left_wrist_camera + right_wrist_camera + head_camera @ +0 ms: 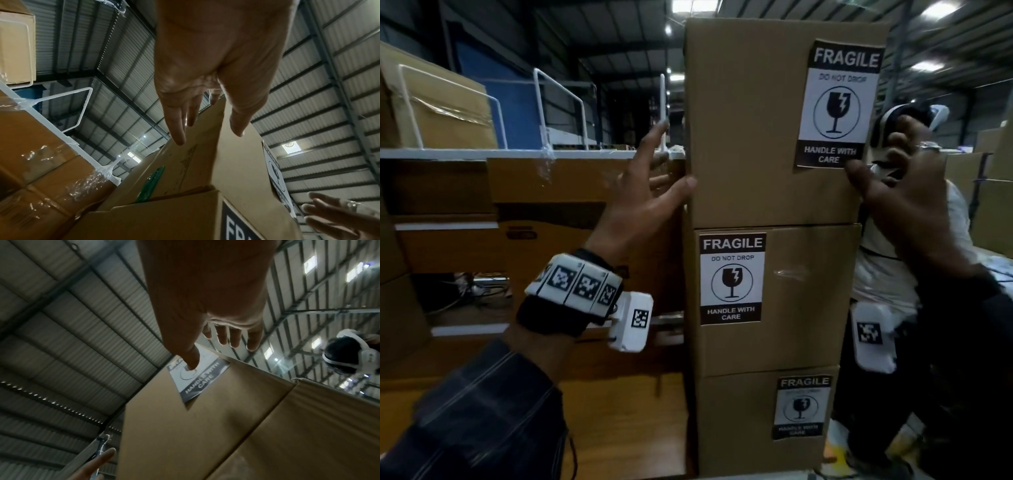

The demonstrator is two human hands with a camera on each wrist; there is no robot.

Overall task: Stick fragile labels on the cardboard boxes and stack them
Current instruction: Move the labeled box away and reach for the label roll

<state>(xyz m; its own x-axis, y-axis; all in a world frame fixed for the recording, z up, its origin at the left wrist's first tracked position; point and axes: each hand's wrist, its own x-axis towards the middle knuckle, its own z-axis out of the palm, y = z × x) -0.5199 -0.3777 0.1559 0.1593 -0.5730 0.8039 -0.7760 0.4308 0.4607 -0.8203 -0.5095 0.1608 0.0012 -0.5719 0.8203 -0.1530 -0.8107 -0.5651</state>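
Observation:
Three cardboard boxes stand stacked in the head view: top box (750, 120), middle box (808, 298), bottom box (736, 421). Each front face carries a black-and-white fragile label: top label (837, 102), middle label (731, 278), bottom label (802, 407). My left hand (657, 168) is spread at the top box's left side, its thumb on the front-left edge. In the left wrist view the left hand (205, 129) has straight fingers against the top box (236, 162). My right hand (883, 171) is at the box's right side. The right hand (213, 347) lays its thumb on the label (203, 382).
A rack with white wire dividers (541, 113) and wrapped cartons (438, 102) stands close on the left. More brown cartons (551, 212) fill the shelves below. Another person with a white headset (907, 116) is right behind the stack on the right. Further boxes (989, 205) stand at the far right.

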